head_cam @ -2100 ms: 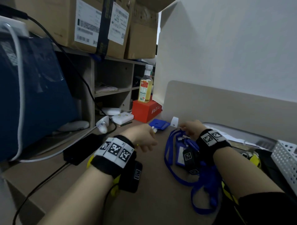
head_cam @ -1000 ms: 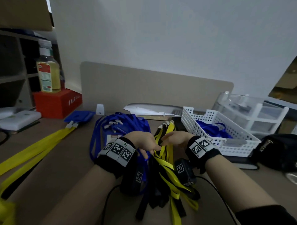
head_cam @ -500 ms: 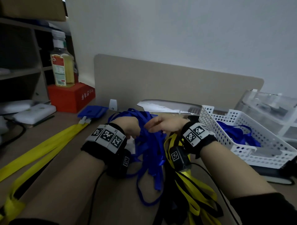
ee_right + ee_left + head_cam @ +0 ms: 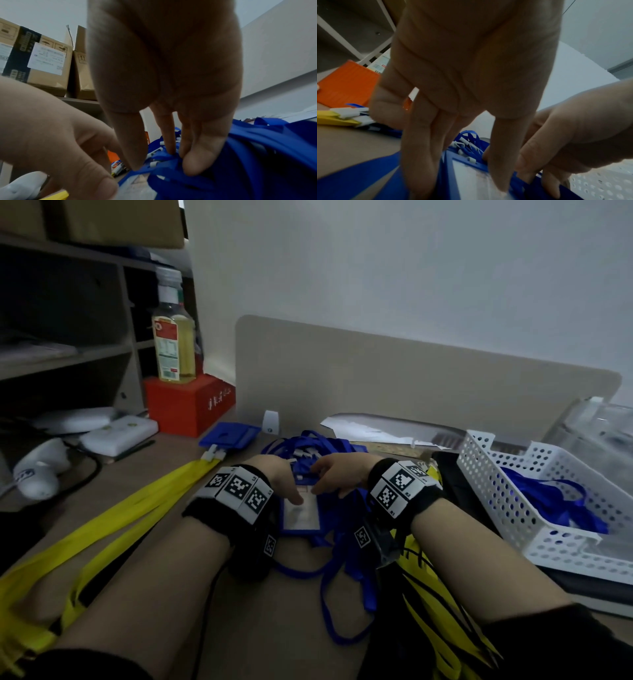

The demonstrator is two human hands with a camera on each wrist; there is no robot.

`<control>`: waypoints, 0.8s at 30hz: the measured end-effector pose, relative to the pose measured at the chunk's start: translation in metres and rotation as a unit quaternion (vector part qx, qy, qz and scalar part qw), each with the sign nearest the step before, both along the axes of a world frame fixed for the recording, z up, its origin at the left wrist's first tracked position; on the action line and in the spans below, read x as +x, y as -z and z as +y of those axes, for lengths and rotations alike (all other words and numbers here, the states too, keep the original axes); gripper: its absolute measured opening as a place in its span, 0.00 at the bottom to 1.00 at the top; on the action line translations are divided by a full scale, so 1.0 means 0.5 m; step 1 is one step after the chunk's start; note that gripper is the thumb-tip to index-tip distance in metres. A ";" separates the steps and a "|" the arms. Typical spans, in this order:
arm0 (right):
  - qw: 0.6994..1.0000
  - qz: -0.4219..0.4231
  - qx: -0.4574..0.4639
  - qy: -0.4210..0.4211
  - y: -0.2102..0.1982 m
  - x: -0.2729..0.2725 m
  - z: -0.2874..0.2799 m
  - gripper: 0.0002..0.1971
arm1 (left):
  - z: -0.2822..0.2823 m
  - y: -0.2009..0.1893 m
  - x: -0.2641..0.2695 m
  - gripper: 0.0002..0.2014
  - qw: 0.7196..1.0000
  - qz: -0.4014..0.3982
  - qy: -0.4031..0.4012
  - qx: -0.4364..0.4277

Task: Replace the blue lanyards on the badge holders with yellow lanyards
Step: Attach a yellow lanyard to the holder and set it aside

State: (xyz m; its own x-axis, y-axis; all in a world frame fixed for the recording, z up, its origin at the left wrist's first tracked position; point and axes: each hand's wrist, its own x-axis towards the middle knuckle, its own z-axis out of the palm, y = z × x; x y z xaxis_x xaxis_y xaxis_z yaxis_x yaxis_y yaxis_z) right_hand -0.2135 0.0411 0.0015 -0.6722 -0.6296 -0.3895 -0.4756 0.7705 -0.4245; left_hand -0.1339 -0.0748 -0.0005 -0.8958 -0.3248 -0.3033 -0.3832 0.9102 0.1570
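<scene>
Head view: both hands meet over a blue badge holder (image 4: 299, 513) with a white card insert, lying on the tabletop (image 4: 164, 484) amid a heap of blue lanyards (image 4: 342, 559). Left hand (image 4: 279, 479) – fingers extended downward, tips pressing the holder's face and left edge, nothing curled round it. Right hand (image 4: 337, 474) – thumb and fingers pinch the blue strap/clip end at the holder's top edge (clearest in the right wrist view (image 4: 171, 155)). Left wrist view shows white clips (image 4: 462, 145) bunched just behind the holder. Yellow lanyards (image 4: 113, 518) run diagonally across the left of the tabletop, their white clip ends touching a second blue badge holder (image 4: 229, 436) near the red box (image 4: 188, 402); more yellow lanyards under the right forearm. White perforated basket (image 4: 513, 508) at right holds blue lanyards. Oil bottle (image 4: 173, 347) stands on the red box.
</scene>
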 end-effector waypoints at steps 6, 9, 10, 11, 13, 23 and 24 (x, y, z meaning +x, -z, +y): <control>0.994 -0.061 -0.071 0.059 0.005 -0.005 0.002 0.26 | -0.002 0.005 -0.004 0.24 0.998 0.018 -0.028 0.059; 0.982 -0.098 -0.125 0.098 0.007 -0.007 0.011 0.23 | -0.003 0.006 -0.002 0.32 0.993 0.058 -0.057 0.088; 0.978 -0.106 -0.145 0.106 0.006 -0.006 0.014 0.21 | -0.004 0.006 -0.001 0.34 0.988 0.080 -0.068 0.110; 0.973 -0.113 -0.167 0.114 0.004 -0.003 0.015 0.19 | -0.004 0.006 -0.001 0.35 0.983 0.101 -0.077 0.135; 0.960 -0.129 -0.212 0.131 -0.001 0.007 0.016 0.13 | -0.004 0.008 -0.002 0.31 0.968 0.137 -0.093 0.188; 0.968 -0.084 -0.197 0.133 -0.012 0.051 0.021 0.14 | -0.011 -0.002 0.047 0.18 0.977 0.139 -0.074 0.142; 0.967 -0.083 -0.201 0.132 -0.011 0.053 0.022 0.13 | -0.011 -0.006 0.053 0.17 0.979 0.144 -0.067 0.127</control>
